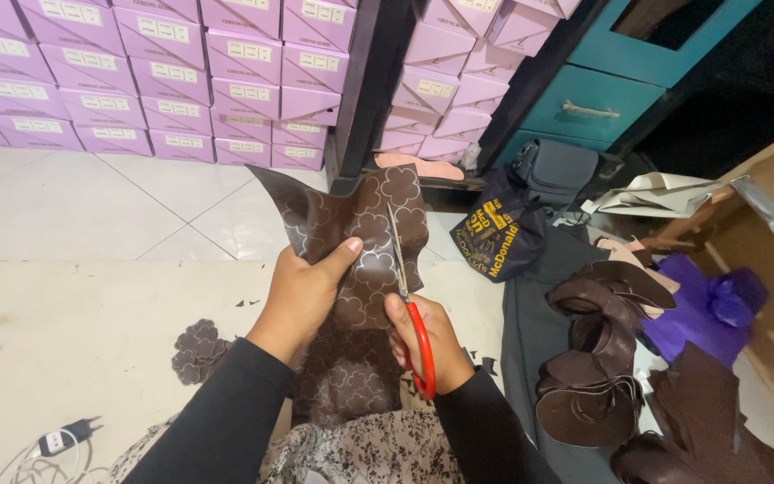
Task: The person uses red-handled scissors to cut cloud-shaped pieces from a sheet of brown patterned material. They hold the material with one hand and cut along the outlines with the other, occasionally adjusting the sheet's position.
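Note:
My left hand (305,291) grips a sheet of dark brown leather-like material (356,224) printed with pale flower outlines, thumb on its face. My right hand (436,345) holds red-handled scissors (409,305), whose blades point up into the sheet near its middle. More of the same brown sheet (342,376) hangs down toward my lap. A pile of cut flower-shaped brown pieces (197,351) lies on the pale mat to the left of my left arm.
Stacked lilac boxes (181,81) line the back wall. A dark bag (503,237) and grey pouch (557,170) lie ahead. Brown cut pieces (597,358) and purple cloth (705,309) are at the right. A white charger cable (55,444) lies bottom left.

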The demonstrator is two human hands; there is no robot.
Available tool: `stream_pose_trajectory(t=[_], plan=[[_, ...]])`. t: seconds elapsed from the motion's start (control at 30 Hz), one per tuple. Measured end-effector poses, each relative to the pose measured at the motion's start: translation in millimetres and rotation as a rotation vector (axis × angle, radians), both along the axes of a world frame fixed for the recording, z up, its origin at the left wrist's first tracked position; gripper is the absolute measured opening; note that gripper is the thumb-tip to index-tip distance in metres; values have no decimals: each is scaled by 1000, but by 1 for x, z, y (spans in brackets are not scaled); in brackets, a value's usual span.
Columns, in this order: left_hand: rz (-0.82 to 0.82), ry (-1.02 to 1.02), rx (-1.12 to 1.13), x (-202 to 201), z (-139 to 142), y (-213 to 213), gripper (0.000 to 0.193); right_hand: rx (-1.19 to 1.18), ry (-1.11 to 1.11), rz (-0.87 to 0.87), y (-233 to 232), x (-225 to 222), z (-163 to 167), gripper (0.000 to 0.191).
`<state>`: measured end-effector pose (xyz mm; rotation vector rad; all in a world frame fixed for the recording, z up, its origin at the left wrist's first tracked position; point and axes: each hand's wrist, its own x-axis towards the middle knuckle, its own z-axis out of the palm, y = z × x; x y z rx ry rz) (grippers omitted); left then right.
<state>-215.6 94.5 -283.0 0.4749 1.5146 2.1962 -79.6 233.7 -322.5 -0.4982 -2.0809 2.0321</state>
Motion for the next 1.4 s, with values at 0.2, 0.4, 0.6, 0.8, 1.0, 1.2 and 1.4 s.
stream_pose_trajectory(t=[0.2, 0.4, 0.6, 0.8, 1.0, 1.2, 1.4], plan=[[-45, 114, -165, -3, 1, -3, 26, -13, -74, 1, 7, 3, 1, 44], [-103, 96, -164, -1, -2, 0, 26, 72, -11, 24, 9, 5, -1, 47], [-100, 52, -114, -1, -1, 1, 26, -9, 8, 12, 8, 5, 0, 45], [-89, 46, -106, -1, 0, -2, 27, -28, 20, 28, 9, 6, -2, 45], [-82, 32, -70, -1, 0, -3, 28, -47, 3, 23, 11, 7, -5, 46], [-119, 79, -132, 1, 0, -2, 26, 56, 7, 72, 14, 7, -6, 49], [-118, 100, -147, 4, -1, 0, 24, 83, 7, 59, 13, 9, -3, 53]])
